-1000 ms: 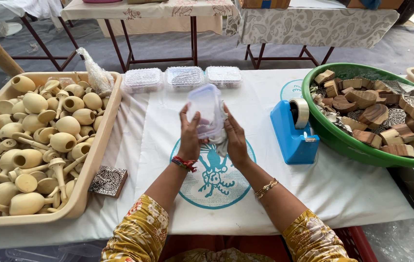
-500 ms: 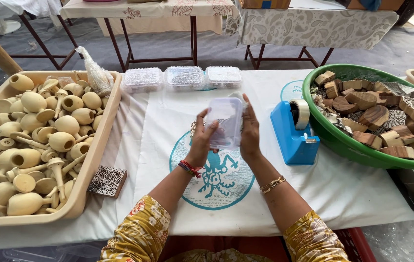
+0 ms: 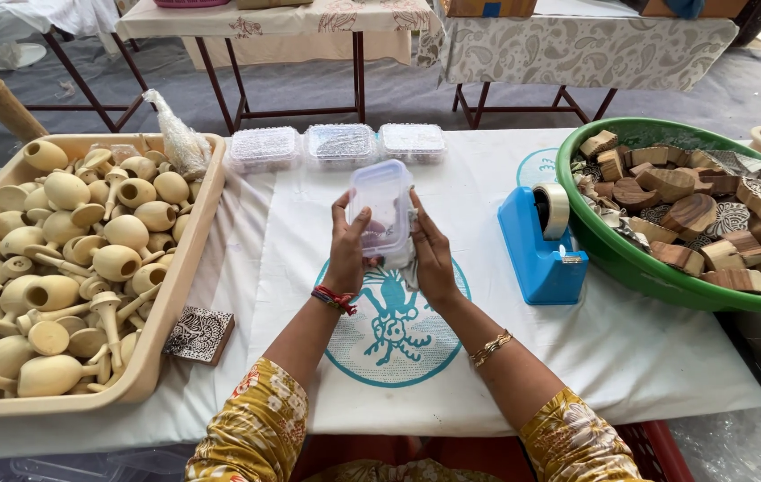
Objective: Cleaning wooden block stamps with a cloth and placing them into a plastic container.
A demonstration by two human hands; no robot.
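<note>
Clear plastic box (image 3: 382,207) upright, lengthwise vertical.

One view only, from the head camera, looking forward and steeply down over the white-covered table (image 3: 666,357). It sits close above both forearms, so the left hand (image 3: 347,254) and right hand (image 3: 434,259) land mid-frame, with other tables (image 3: 291,22) across the top edge.
</note>
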